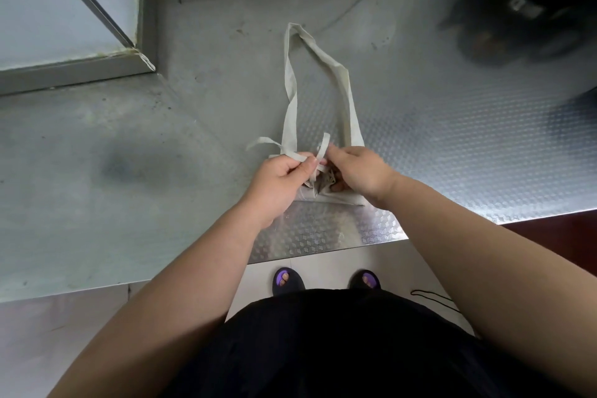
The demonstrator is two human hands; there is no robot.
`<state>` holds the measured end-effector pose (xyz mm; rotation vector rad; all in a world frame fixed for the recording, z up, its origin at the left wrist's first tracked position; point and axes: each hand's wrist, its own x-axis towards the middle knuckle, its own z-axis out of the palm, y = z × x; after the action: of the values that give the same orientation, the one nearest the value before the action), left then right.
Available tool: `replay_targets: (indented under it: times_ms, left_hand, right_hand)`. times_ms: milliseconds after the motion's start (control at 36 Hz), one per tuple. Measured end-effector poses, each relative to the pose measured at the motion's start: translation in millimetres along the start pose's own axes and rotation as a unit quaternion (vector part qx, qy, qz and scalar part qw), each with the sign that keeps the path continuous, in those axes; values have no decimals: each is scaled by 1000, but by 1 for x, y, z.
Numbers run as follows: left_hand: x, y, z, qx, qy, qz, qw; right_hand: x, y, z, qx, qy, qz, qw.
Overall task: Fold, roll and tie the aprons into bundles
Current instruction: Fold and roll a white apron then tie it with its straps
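Left hand [281,181] curled, pinching one tie [298,157]; right hand [358,171] pinching the other tie end [324,145] just beside it. Both sit over the rolled apron [332,199] near the front edge of the metal counter [452,139], its neck loop [342,74] lying away from me.

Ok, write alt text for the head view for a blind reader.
Two bare hands tie a beige apron bundle on a steel table: the left hand and right hand each pinch a tie strap above it. Its neck loop lies flat beyond the hands.
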<state>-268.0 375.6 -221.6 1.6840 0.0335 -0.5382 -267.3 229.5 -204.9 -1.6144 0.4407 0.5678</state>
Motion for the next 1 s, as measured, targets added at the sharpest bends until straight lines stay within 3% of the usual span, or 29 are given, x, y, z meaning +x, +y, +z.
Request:
replay_targets:
  times_ms: [111, 250, 528, 667, 722, 806, 1000]
  left_hand:
    - [1, 0, -3, 48, -31, 0, 998]
    - [4, 4, -6, 22, -51, -5, 998]
    - [-1, -4, -1, -98, 36, -2, 995]
    - [0, -1, -6, -149, 24, -16, 988]
    - [0, 0, -5, -150, 16, -9, 989]
    - [-2, 2, -1, -167, 4, 3, 986]
    - [-2, 6, 2, -131, -38, -11, 991]
  right_hand:
    - [2, -4, -1, -40, -45, -8, 998]
    - [-2, -6, -8, -143, -95, -27, 985]
    - [3, -5, -5, -331, -30, -70, 941]
    - [4, -4, 6, -430, 48, -99, 896]
    - [4, -2, 9, -355, 68, -75, 929]
    - [4, -3, 5, -107, 78, -2, 991]
    - [0, 0, 0, 106, 14, 42, 993]
